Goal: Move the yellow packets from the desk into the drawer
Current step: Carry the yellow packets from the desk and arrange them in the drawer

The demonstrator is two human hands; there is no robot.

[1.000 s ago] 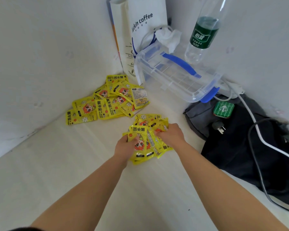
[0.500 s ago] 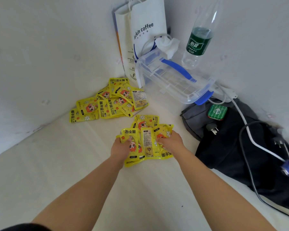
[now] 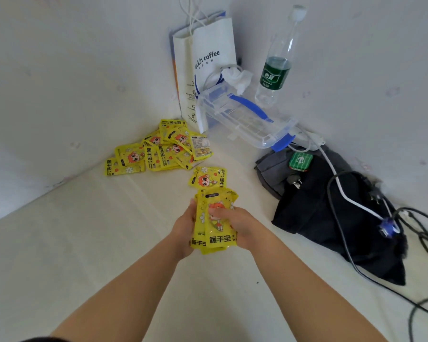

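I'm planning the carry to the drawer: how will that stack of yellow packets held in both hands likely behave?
The stack of packets looks soft and flat, so it will probably flex rather than stay rigid. The glossy wrappers seem slippery; edges are already fanned out, so some may slide free. The left hand and right hand squeezing both sides likely helps.

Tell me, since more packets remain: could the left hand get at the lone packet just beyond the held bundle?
Probably not yet: the left hand and right hand both clasp the bundle. The lone packet lies unobstructed.

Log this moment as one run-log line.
left hand + right hand: holding packet stack | single packet beyond | packet pile near paper bag | drawer: unseen
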